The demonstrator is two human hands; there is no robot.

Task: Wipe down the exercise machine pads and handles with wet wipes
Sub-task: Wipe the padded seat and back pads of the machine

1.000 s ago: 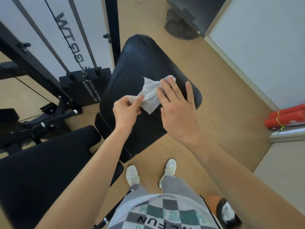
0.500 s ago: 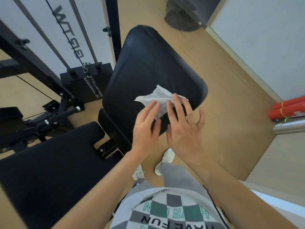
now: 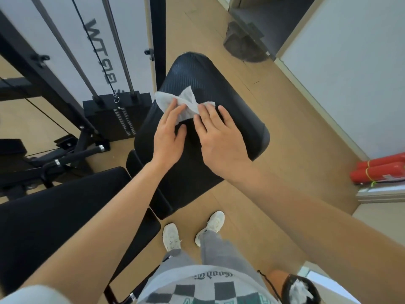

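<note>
Both hands lie flat and open on the textured black seat pad point(image 3: 230, 119) of the cable machine; neither pinches anything. The left hand point(image 3: 168, 137) presses its fingers point(image 3: 175, 108) onto the wet wipe point(image 3: 182, 103), and the right hand point(image 3: 219, 137) pins the wipe's other end under its fingertips point(image 3: 202, 110). The wipe sits at the pad's left edge, towards the far end, twisted in the middle, with one corner hanging past the edge over the weight stack point(image 3: 118, 115).

The step looks like spreading the wipe before the pass over the pad. The twist is the risk; a bunched wipe covers a thin strip and leaves the rest of the pad dry. The overhanging corner could slip off the edge if the left hand lifts, and drop beside the stack. The ribbed surface may also drag and roll the wipe rather than let it glide. The smooth black bench pad point(image 3: 54, 216) at the near left and the chrome-collared handle bar point(image 3: 76, 156) look untouched, though that cannot be told for sure.
</note>
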